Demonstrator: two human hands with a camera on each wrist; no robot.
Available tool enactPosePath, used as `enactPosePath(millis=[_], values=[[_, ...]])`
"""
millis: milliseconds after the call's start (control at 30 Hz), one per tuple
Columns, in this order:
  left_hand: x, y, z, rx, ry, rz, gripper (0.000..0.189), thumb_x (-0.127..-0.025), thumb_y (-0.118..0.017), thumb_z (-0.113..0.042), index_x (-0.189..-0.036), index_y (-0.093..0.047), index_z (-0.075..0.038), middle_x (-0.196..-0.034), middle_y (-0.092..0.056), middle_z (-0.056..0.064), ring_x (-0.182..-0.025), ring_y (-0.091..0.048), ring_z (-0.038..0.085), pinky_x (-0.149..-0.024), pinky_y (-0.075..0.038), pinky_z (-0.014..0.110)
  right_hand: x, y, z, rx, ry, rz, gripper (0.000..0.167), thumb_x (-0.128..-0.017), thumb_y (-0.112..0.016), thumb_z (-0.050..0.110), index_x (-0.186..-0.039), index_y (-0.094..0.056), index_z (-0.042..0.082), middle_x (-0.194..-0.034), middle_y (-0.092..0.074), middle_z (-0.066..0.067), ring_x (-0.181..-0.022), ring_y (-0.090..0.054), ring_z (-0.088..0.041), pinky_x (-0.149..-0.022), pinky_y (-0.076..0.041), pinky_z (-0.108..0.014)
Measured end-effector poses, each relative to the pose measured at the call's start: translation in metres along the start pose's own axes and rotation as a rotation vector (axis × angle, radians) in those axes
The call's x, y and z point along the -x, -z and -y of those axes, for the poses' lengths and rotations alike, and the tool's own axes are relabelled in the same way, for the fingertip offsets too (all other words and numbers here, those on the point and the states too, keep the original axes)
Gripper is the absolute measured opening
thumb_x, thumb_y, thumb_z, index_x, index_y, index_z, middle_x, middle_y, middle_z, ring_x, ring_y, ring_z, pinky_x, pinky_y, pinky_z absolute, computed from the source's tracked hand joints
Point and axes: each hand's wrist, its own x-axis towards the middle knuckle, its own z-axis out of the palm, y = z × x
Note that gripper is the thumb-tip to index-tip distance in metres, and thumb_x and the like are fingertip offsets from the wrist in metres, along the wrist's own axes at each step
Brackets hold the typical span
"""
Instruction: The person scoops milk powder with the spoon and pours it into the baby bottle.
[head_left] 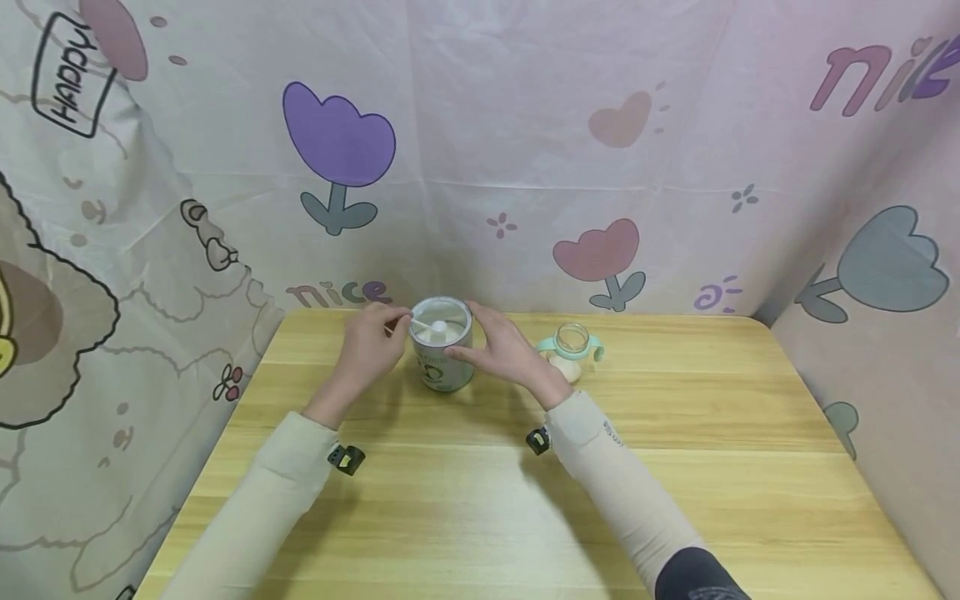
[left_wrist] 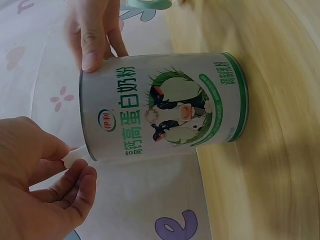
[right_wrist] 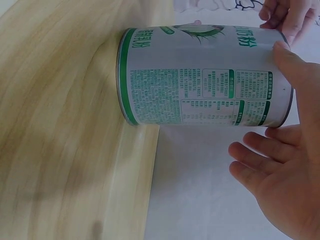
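White scoop [head_left: 438, 327], just one, pinched by left hand [head_left: 371, 337], one can [head_left: 444, 364] gripped by right hand [head_left: 504, 344], one handled bottle [head_left: 572, 353] nearby

On the tin [left_wrist: 162, 105] I'm reading 伊利, 高钙高蛋白奶粉 and 调制乳粉 (its fine print [right_wrist: 210, 97] is defeating me). From there, the backdrop [head_left: 465, 108] is showing "HAPPY" [head_left: 72, 79] and a nearer "nice" [head_left: 339, 292] at ten o'clock, another "nice" [head_left: 885, 77] at two.

The can [head_left: 444, 368] stands left of the bottle [head_left: 572, 353].
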Motion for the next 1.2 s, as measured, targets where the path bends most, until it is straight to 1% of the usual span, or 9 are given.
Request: enactPosePath(millis=[133,233,467,567,767,867,1033,1200], values=[[0.001,-0.0032,-0.0011,-0.027,-0.034,0.015,0.02,-0.101,-0.064,-0.002,-0.112,-0.076,0.01,-0.101,-0.072,0.025,-0.086,-0.07,0.035,-0.076,-0.062,0.047,-0.0004,-0.0002,-0.0005,0.005,-0.005,0.002,0.093,-0.093,-0.076,0.056,-0.163,-0.037,0.008,-0.165,-0.045,-0.014,-0.152,-0.044,-0.034,-0.124,-0.038,-0.054],[0.0011,-0.0047,-0.0012,-0.04,-0.04,0.023,0.02,-0.101,-0.065,-0.003,-0.112,-0.076,0.01,-0.098,-0.072,0.025,-0.084,-0.069,0.034,-0.074,-0.06,0.046,-0.0006,-0.0002,-0.0006,0.01,-0.01,0.007,0.093,-0.093,-0.075,0.057,-0.163,-0.036,0.01,-0.166,-0.044,-0.013,-0.153,-0.043,-0.034,-0.124,-0.037,-0.054],[0.0014,-0.0053,-0.0013,-0.051,-0.006,0.069,0.022,-0.103,-0.065,-0.006,-0.114,-0.076,0.009,-0.096,-0.068,0.022,-0.084,-0.062,0.03,-0.072,-0.05,0.037,-0.0001,0.0003,0.0002,0.005,-0.017,0.011,0.093,-0.093,-0.076,0.056,-0.163,-0.036,0.01,-0.166,-0.044,-0.013,-0.153,-0.042,-0.033,-0.125,-0.037,-0.052],[0.0007,-0.0056,-0.001,-0.053,0.004,0.087,0.022,-0.102,-0.065,-0.006,-0.115,-0.076,0.009,-0.095,-0.068,0.021,-0.084,-0.06,0.03,-0.073,-0.048,0.036,0.0001,0.0003,0.0002,-0.001,-0.018,0.012,0.093,-0.093,-0.076,0.056,-0.163,-0.036,0.009,-0.166,-0.043,-0.013,-0.154,-0.042,-0.033,-0.125,-0.037,-0.052],[-0.0003,-0.004,-0.0029,-0.044,0.011,0.106,0.022,-0.102,-0.065,-0.005,-0.115,-0.076,0.009,-0.095,-0.068,0.021,-0.083,-0.059,0.03,-0.074,-0.047,0.036,0.0,-0.0002,0.0001,-0.007,-0.015,0.007,0.093,-0.093,-0.076,0.055,-0.163,-0.035,0.009,-0.166,-0.043,-0.013,-0.154,-0.042,-0.033,-0.124,-0.038,-0.053],[-0.0003,-0.0027,-0.0038,-0.03,0.027,0.117,0.022,-0.102,-0.065,-0.005,-0.115,-0.075,0.009,-0.094,-0.067,0.021,-0.082,-0.058,0.029,-0.072,-0.045,0.035,-0.0001,-0.0005,0.0002,-0.006,-0.01,0.0,0.093,-0.093,-0.076,0.055,-0.163,-0.036,0.008,-0.166,-0.044,-0.014,-0.153,-0.043,-0.034,-0.124,-0.038,-0.053],[-0.0007,-0.0014,-0.0047,-0.002,0.061,0.139,0.023,-0.103,-0.065,-0.006,-0.116,-0.075,0.009,-0.093,-0.067,0.02,-0.082,-0.057,0.028,-0.072,-0.045,0.035,0.0003,-0.0006,0.0007,-0.001,-0.019,0.002,0.093,-0.093,-0.076,0.055,-0.163,-0.036,0.009,-0.166,-0.044,-0.013,-0.153,-0.043,-0.034,-0.124,-0.038,-0.053],[-0.002,-0.0003,-0.0057,0.021,0.061,0.153,0.022,-0.103,-0.065,-0.006,-0.114,-0.076,0.01,-0.094,-0.07,0.021,-0.082,-0.058,0.028,-0.071,-0.046,0.035,0.0008,-0.0005,0.001,-0.007,-0.029,0.004,0.094,-0.093,-0.076,0.057,-0.164,-0.035,0.01,-0.166,-0.043,-0.013,-0.153,-0.043,-0.034,-0.124,-0.038,-0.054]])
